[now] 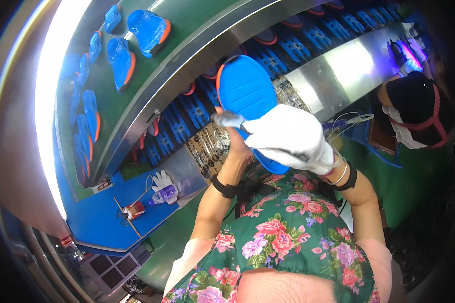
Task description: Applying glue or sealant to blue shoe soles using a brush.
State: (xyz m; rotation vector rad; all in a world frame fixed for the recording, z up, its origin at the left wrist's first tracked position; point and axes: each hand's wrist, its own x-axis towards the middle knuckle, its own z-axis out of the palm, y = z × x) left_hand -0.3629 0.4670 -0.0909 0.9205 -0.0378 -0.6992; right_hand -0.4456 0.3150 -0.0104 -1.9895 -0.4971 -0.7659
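A blue sole-shaped shoe piece with shallow grooves and an orange edge is held up in front of my chest. My left hand, bare, grips its left edge; part of its fingers is hidden behind the piece. Across the lower half of the piece lies my right hand in a white glove, its fingers bent together. At the glove's tip is a small greyish thing, smeared by motion, whose kind I cannot make out.
Similar blue pieces with orange edges lie on a green belt at upper left. Beyond my hands runs a row of blue racks. A blue table holds a bottle and a white glove. Another person works at right.
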